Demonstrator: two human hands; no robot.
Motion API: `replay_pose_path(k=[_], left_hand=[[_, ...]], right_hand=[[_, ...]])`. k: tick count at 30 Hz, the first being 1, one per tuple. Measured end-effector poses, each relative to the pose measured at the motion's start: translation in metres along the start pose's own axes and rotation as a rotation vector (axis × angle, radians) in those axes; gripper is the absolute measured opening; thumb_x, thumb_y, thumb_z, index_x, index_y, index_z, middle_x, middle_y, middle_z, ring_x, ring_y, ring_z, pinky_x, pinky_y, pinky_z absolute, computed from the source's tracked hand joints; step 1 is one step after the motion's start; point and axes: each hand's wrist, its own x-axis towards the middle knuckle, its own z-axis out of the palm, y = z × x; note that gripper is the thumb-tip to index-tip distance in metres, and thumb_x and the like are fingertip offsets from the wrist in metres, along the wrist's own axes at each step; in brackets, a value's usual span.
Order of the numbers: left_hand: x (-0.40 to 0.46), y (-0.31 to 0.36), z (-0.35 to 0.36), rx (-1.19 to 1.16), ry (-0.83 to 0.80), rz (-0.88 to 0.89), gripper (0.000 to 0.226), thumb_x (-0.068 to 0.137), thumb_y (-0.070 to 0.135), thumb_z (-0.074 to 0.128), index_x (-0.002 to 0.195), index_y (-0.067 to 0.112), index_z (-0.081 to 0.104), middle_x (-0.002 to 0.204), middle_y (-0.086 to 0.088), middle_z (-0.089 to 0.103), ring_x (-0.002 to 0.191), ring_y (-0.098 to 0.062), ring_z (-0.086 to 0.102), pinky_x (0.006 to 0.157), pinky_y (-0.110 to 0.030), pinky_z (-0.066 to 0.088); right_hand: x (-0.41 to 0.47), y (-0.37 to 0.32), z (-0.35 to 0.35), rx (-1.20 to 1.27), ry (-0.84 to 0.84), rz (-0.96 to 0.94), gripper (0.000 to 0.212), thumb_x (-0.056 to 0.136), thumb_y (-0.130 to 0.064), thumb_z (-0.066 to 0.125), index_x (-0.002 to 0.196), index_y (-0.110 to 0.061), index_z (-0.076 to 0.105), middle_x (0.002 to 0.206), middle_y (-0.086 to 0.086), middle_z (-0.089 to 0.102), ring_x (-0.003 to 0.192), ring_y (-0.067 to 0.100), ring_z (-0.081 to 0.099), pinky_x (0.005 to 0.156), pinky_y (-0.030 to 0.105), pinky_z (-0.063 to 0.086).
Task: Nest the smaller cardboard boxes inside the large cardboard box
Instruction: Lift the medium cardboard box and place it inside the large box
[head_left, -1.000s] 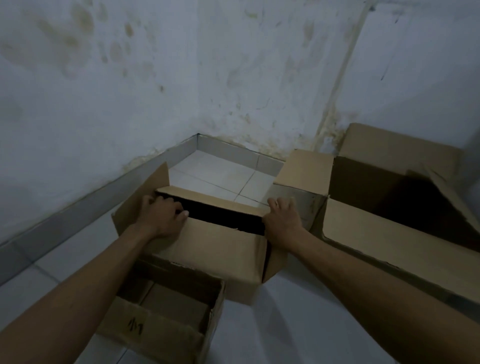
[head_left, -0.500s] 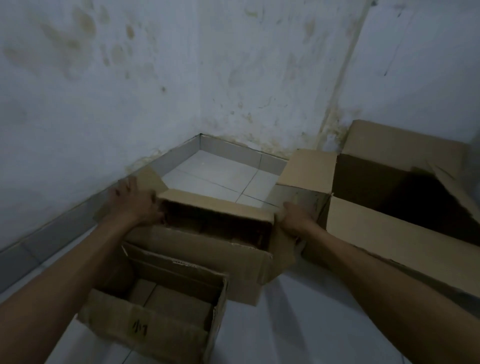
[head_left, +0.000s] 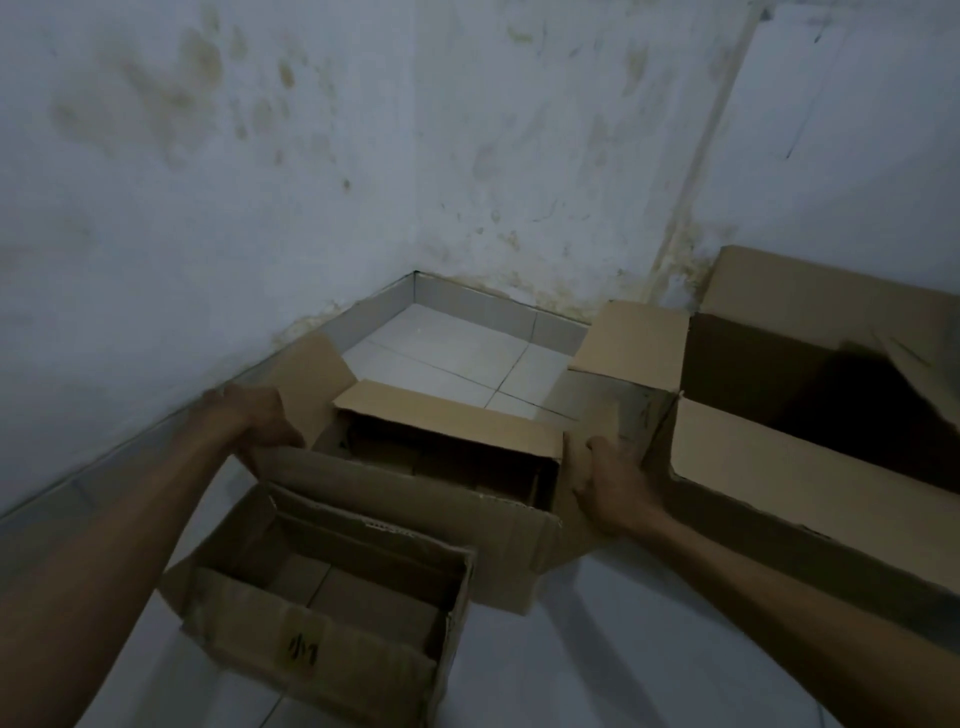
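Both hands spread side flaps wider; left hand, right hand fingers grasping middle box flaps.

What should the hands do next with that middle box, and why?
Probably lift the middle box and carry it right, toward the large box. The left hand and right hand grip its side flaps, and the large box stands open beside it. Neither smaller box is inside it yet.
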Motion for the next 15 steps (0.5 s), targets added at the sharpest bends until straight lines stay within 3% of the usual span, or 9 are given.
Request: replay_pose_path(k=[2, 4, 6, 8, 12, 15], left_hand=[[-0.002, -0.002, 0.005, -0.043, -0.058, 0.047, 0.064, 0.083, 0.063, 0.068, 0.121, 0.012, 0.071, 0.135, -0.016, 0.064, 0.113, -0.032, 0.064, 0.093, -0.035, 0.047], [-0.003, -0.002, 0.007, -0.127, -0.028, 0.095, 0.049, 0.084, 0.049, 0.074, 0.100, 0.003, 0.077, 0.116, -0.021, 0.073, 0.096, -0.032, 0.070, 0.085, -0.036, 0.055], [-0.010, 0.002, 0.005, -0.147, 0.036, 0.146, 0.034, 0.085, 0.033, 0.076, 0.086, -0.001, 0.076, 0.104, -0.023, 0.075, 0.096, -0.034, 0.071, 0.086, -0.041, 0.056], [-0.017, 0.005, 0.001, -0.149, 0.073, 0.191, 0.032, 0.086, 0.025, 0.074, 0.089, -0.007, 0.076, 0.103, -0.025, 0.075, 0.099, -0.036, 0.070, 0.087, -0.042, 0.055], [-0.027, -0.014, -0.028, -0.299, 0.190, 0.199, 0.027, 0.087, 0.021, 0.074, 0.091, -0.005, 0.079, 0.108, -0.026, 0.071, 0.099, -0.039, 0.068, 0.088, -0.042, 0.055], [-0.032, -0.034, -0.059, -0.437, 0.335, 0.174, 0.030, 0.088, 0.022, 0.071, 0.076, -0.005, 0.075, 0.100, -0.030, 0.071, 0.090, -0.039, 0.067, 0.079, -0.040, 0.052]], right_hand=[[-0.008, 0.003, 0.008, 0.038, 0.041, 0.005, 0.020, 0.098, -0.013, 0.050, 0.118, -0.013, 0.053, 0.121, 0.016, 0.054, 0.101, 0.032, 0.058, 0.082, 0.045, 0.055], [-0.012, 0.003, 0.012, 0.064, 0.060, -0.029, 0.016, 0.099, -0.011, 0.048, 0.110, -0.013, 0.059, 0.116, 0.013, 0.058, 0.097, 0.026, 0.058, 0.083, 0.043, 0.055], [-0.012, -0.003, 0.010, 0.086, 0.074, -0.053, 0.018, 0.097, -0.007, 0.046, 0.104, -0.014, 0.061, 0.113, 0.012, 0.058, 0.098, 0.025, 0.055, 0.085, 0.043, 0.053], [-0.012, -0.011, 0.007, 0.084, 0.079, -0.065, 0.017, 0.095, -0.005, 0.045, 0.100, -0.013, 0.059, 0.111, 0.012, 0.056, 0.099, 0.026, 0.053, 0.085, 0.045, 0.052], [-0.012, -0.026, -0.010, 0.096, 0.091, -0.081, 0.010, 0.095, -0.012, 0.046, 0.097, -0.015, 0.055, 0.111, 0.015, 0.056, 0.101, 0.032, 0.053, 0.082, 0.045, 0.052], [-0.009, -0.043, -0.042, 0.133, 0.139, -0.164, 0.011, 0.095, -0.014, 0.046, 0.097, -0.016, 0.056, 0.107, 0.017, 0.061, 0.104, 0.038, 0.054, 0.080, 0.045, 0.052]])
